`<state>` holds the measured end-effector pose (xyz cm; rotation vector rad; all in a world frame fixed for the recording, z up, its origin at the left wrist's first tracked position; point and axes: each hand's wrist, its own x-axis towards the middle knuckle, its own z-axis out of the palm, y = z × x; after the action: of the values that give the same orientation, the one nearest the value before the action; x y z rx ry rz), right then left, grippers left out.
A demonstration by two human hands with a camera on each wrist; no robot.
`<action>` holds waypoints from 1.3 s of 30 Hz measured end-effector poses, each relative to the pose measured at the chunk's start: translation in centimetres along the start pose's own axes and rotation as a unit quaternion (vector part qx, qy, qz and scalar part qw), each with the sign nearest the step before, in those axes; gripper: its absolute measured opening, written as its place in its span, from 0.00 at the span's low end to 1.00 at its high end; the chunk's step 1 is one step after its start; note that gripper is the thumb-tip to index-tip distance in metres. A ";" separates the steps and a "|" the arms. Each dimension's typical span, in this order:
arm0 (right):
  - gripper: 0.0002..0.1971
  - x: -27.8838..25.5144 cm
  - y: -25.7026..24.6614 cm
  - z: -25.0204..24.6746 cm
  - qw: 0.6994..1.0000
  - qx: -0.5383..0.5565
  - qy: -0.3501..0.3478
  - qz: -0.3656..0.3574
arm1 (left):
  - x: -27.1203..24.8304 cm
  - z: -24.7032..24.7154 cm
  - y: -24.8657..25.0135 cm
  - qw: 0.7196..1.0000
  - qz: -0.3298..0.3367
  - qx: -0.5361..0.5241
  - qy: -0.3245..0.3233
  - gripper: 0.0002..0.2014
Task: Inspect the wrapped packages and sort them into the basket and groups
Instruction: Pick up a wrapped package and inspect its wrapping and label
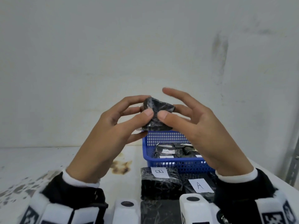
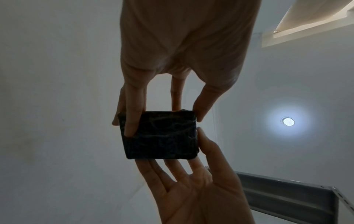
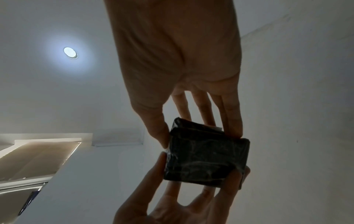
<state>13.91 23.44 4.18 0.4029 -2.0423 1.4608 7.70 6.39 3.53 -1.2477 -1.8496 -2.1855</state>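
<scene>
Black wrapped package (image 1: 157, 113) held up in both hands above the blue basket (image 1: 171, 164).

Left hand (image 1: 113, 125) fingers (image 1: 134, 99) curled round its left edge, thumb pressed on the front; right hand (image 1: 199, 125) pinching the right side with thumb and lower fingers, index finger lifted clear. Well above the worktop (image 1: 48, 160), open air around. Labelled packages (image 1: 160, 183) just before the basket's near rim.

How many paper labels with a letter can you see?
3: a B label and an A label on table packages, and an A label inside the blue basket. Others may be hidden.
</scene>
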 end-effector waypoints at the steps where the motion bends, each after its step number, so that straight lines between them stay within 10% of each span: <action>1: 0.23 0.0 -0.1 0.0 1.000 -0.001 -0.003 0.002 | 0.0 0.0 0.0 1.000 0.005 -0.001 0.000 0.18; 15: 0.12 -0.2 0.0 -0.6 1.000 0.023 -0.021 0.002 | 0.5 -0.1 -1.0 0.998 0.004 -0.045 0.032 0.24; 23: 0.34 -0.3 -0.1 -0.5 0.999 0.019 -0.039 -0.004 | 0.3 0.2 -0.9 1.000 -0.008 -0.027 0.004 0.23; 39: 0.31 -0.1 -0.1 -0.4 0.999 0.019 -0.045 0.012 | 0.2 0.2 -0.5 0.999 0.018 -0.030 0.010 0.19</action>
<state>14.19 23.77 4.31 0.4693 -2.0980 1.5234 7.42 6.81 3.26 -1.2535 -1.7523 -2.2432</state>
